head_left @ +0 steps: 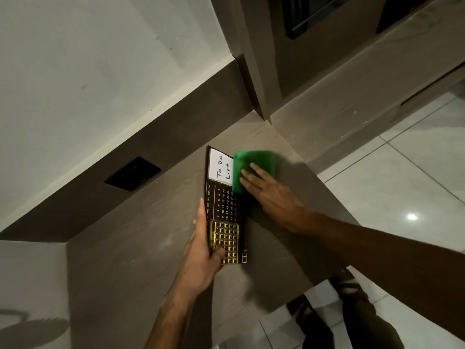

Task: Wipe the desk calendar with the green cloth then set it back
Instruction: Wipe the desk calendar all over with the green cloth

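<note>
Brown desk [141,260]: left hand [201,258] grips desk calendar [225,210]; right hand [266,190] flat, fingers spread, pressing green cloth [251,162].

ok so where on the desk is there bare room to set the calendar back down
Bare desk lies left of the left hand, toward the wall socket. It is crowded where the right hand presses the green cloth on the calendar.

Bare forearms, no sleeves, dark trousers [362,321], strappy sandals [347,283]
</note>
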### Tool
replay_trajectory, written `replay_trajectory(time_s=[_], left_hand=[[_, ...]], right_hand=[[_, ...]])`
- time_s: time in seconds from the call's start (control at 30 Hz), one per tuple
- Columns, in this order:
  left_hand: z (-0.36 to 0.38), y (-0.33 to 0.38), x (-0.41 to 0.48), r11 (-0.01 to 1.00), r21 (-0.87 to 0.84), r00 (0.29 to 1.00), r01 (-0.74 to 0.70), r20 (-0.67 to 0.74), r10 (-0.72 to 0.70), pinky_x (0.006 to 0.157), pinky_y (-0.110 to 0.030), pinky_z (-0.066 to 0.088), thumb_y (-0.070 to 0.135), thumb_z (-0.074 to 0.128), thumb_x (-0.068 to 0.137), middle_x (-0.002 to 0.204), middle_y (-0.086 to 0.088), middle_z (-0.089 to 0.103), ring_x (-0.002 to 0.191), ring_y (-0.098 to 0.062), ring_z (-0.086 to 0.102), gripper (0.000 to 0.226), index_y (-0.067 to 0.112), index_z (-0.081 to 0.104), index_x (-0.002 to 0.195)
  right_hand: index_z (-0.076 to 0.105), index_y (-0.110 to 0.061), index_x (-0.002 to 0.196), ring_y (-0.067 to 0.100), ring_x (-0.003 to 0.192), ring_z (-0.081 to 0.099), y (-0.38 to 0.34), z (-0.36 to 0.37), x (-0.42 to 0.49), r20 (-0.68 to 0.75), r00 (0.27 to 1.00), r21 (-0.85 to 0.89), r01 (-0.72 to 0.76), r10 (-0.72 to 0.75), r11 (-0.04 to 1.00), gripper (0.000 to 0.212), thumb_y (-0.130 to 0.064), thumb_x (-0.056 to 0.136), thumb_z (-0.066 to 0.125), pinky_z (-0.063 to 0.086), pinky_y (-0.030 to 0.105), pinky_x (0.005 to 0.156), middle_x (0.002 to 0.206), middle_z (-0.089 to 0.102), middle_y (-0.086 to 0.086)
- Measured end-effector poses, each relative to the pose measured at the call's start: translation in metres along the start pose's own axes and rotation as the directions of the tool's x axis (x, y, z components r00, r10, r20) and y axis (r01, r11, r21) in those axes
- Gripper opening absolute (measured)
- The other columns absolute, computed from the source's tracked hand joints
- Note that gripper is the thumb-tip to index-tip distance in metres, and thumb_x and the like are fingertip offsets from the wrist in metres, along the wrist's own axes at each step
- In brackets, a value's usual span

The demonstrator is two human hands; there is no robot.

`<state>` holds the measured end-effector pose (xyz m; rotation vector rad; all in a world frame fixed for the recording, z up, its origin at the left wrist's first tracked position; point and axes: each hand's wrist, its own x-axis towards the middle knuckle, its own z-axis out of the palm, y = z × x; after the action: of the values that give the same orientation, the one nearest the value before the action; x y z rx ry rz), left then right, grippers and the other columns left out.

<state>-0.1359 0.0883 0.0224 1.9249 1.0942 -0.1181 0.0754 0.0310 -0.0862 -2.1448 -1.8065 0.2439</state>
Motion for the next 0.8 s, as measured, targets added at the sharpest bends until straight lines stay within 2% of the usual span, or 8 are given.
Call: replay_trajectory(time_s=[0.13,0.27,0.33,0.4,0.47,0.6,0.7,0.8], left_hand=[[-0.002,0.002,0.001,1.000,0.016,1.000,0.001,0.006,-0.002,0.120,-0.048,0.032,-0.008,0.060,0.090,0.165,0.010,0.019,0.149,-0.009,0.023,0.113,0.043,-0.015,0.156],[-0.002,0.004,0.003,0.999,0.033,1.000,0.003,0.003,-0.003,0.122,-0.056,0.029,-0.006,0.061,0.089,0.170,0.005,0.016,0.154,-0.014,0.020,0.113,0.042,-0.016,0.156],[-0.002,0.004,0.002,0.999,0.034,1.000,0.006,0.001,-0.006,0.121,-0.057,0.031,-0.007,0.060,0.089,0.169,0.005,0.018,0.150,-0.010,0.021,0.113,0.043,-0.017,0.156],[-0.002,0.004,0.002,0.999,0.032,1.000,0.005,-0.004,-0.005,0.121,-0.061,0.034,-0.007,0.059,0.089,0.168,0.004,0.020,0.149,-0.012,0.024,0.113,0.043,-0.017,0.156],[-0.002,0.003,0.002,1.000,0.026,1.000,0.004,-0.006,-0.004,0.122,-0.062,0.033,-0.008,0.059,0.089,0.169,0.004,0.020,0.153,-0.016,0.025,0.113,0.042,-0.016,0.156],[-0.001,-0.001,0.003,1.000,0.016,1.000,-0.010,-0.011,0.010,0.121,-0.056,0.035,-0.010,0.060,0.089,0.169,0.004,0.019,0.153,-0.017,0.027,0.112,0.042,-0.014,0.157],[0.000,-0.004,0.003,0.999,0.028,1.000,-0.018,-0.016,0.018,0.118,-0.047,0.040,-0.011,0.061,0.089,0.169,0.005,0.021,0.150,-0.016,0.032,0.112,0.041,-0.011,0.158],[0.001,-0.007,0.005,0.997,0.069,0.997,-0.046,-0.053,0.049,0.117,-0.042,0.043,-0.012,0.063,0.086,0.161,0.006,0.034,0.146,-0.017,0.040,0.108,0.034,0.001,0.160]], right_hand=[[0.016,-0.009,0.153,0.030,0.148,0.002,0.018,-0.009,0.026,-0.074,0.994,0.003,-0.086,0.086,0.996,0.065,-0.002,0.094,0.043,0.016,0.042,0.119,0.161,0.013,0.009],[0.028,-0.001,0.148,0.031,0.144,0.019,0.013,-0.014,0.042,-0.169,0.982,0.032,-0.076,0.080,0.997,0.061,-0.002,0.091,0.050,-0.006,0.029,0.112,0.154,0.032,0.015],[0.042,-0.001,0.142,0.030,0.140,0.030,0.000,-0.015,0.028,-0.216,0.970,0.076,-0.097,0.112,0.992,0.061,0.000,0.084,0.062,0.000,0.031,0.112,0.148,0.042,0.016],[0.054,0.000,0.132,0.030,0.134,0.042,-0.020,-0.012,0.003,-0.220,0.970,0.079,-0.086,0.101,0.993,0.070,0.001,0.065,0.076,0.011,0.040,0.111,0.137,0.055,0.017],[0.054,-0.001,0.131,0.032,0.135,0.039,-0.047,0.003,-0.027,-0.204,0.974,0.184,-0.057,0.095,0.981,0.079,0.004,0.056,0.077,0.022,0.049,0.110,0.138,0.054,0.017],[0.032,-0.005,0.147,0.029,0.147,0.013,-0.080,0.019,-0.065,-0.175,0.980,0.464,-0.002,0.094,0.886,0.076,0.007,0.075,0.052,0.028,0.053,0.113,0.154,0.031,0.010],[0.026,-0.004,0.150,0.028,0.148,0.008,-0.082,0.005,-0.055,-0.225,0.973,0.497,0.070,0.051,0.865,0.077,0.010,0.076,0.047,0.025,0.047,0.116,0.158,0.024,0.011],[0.031,0.000,0.147,0.032,0.148,0.009,-0.083,-0.005,-0.031,-0.279,0.952,0.409,0.240,-0.130,0.881,0.075,0.009,0.073,0.040,0.019,0.041,0.119,0.156,0.026,0.018]])
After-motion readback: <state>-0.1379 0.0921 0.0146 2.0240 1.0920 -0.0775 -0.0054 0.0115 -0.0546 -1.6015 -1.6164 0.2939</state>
